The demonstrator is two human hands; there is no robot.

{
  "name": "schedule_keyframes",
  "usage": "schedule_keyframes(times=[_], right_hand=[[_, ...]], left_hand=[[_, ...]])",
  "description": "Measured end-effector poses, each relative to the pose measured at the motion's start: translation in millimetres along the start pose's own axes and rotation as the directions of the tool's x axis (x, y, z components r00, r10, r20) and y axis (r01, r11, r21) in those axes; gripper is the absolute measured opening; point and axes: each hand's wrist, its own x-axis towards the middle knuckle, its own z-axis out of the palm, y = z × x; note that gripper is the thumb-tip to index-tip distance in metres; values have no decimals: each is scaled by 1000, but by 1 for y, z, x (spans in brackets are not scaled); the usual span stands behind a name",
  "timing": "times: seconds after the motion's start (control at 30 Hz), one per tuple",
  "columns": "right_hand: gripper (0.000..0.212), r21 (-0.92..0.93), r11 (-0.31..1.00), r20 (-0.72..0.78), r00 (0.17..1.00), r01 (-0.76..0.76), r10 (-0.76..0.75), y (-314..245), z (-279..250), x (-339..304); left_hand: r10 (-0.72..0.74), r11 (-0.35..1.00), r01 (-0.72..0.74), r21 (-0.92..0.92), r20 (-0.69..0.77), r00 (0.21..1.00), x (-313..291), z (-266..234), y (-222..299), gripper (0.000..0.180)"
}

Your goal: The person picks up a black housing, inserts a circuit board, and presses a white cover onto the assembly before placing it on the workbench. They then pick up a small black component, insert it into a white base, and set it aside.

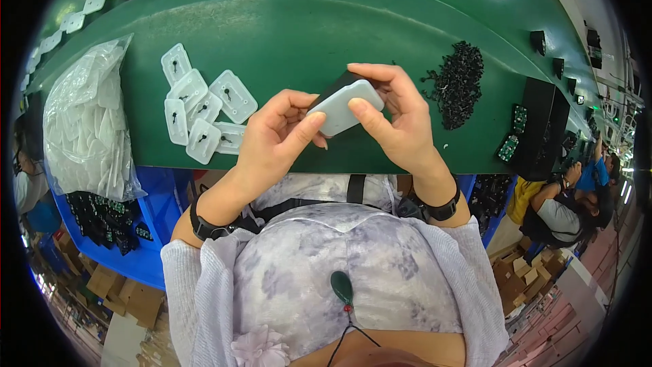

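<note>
Between my two hands, above the near edge of the green table, is a black plastic housing with a white rounded cover on its face toward me. My left hand grips its left end, thumb on the cover's lower left corner and fingers behind. At the other end, my right hand presses its thumb flat on the cover while its fingers wrap round the housing's far side. Left of my hands lie several loose white covers, most with a small black piece on them.
A clear bag of white covers sits at the left. Small black parts form a heap on the right, before a black box and green circuit boards. A blue bin stands below the table edge. Another person sits far right.
</note>
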Motion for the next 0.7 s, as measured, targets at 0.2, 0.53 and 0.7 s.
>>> schedule_keyframes(times=[0.2,0.53,0.7], right_hand=[[38,-44,999,14,1000,-10,10,2,1,2],[38,-269,959,-283,945,86,-164,-29,-94,75],[34,-596,802,-150,979,24,-140,-37,-189,127]], left_hand=[[-43,999,43,-7,3,999,-2,-2,-1,24],[571,504,-209,838,-141,809,6,-56,27,24],[661,335,225,915,-399,636,-18,-121,51,16]])
